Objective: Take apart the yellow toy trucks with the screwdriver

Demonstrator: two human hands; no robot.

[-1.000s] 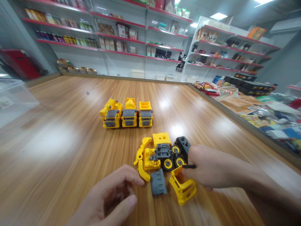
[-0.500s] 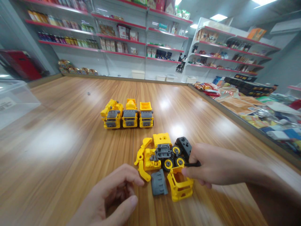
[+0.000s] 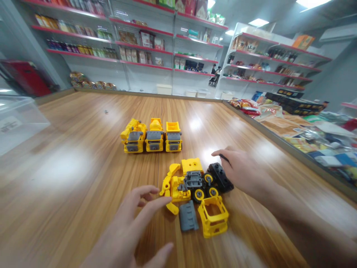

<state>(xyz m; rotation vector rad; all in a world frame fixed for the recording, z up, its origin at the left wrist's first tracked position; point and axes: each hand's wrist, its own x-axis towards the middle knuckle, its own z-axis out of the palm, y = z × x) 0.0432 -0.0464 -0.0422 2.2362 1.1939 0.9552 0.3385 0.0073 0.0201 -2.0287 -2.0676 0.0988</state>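
Note:
My left hand point(image 3: 134, 219) is open, fingers apart, beside a yellow jointed digger arm point(image 3: 166, 185); whether a fingertip touches it I cannot tell. My right hand point(image 3: 242, 167) is closed on a slim black tool point(image 3: 224, 158), mostly hidden in the fingers, above the right side of the toy parts. Below it lies a black chassis point(image 3: 220, 176). Next to that are black wheels with yellow hubs point(image 3: 199, 194), a grey frame piece point(image 3: 194, 179) and a yellow block point(image 3: 192, 164). Nearer me lie a yellow cab shell point(image 3: 214, 219), a grey ridged plate point(image 3: 188, 216) and a yellow body piece point(image 3: 179, 190).
Three yellow toy trucks stand in a row farther back: a crane truck point(image 3: 134, 137), a mixer truck point(image 3: 154, 136) and a dump truck point(image 3: 173, 137). A clear plastic bin point(image 3: 22, 119) is at the left edge. Packaged goods point(image 3: 292, 123) lie beyond the table's right rim.
My right hand has lifted away from the cab shell, up and back, with the black tool. My left hand has shifted toward the digger arm and its fingers have spread.

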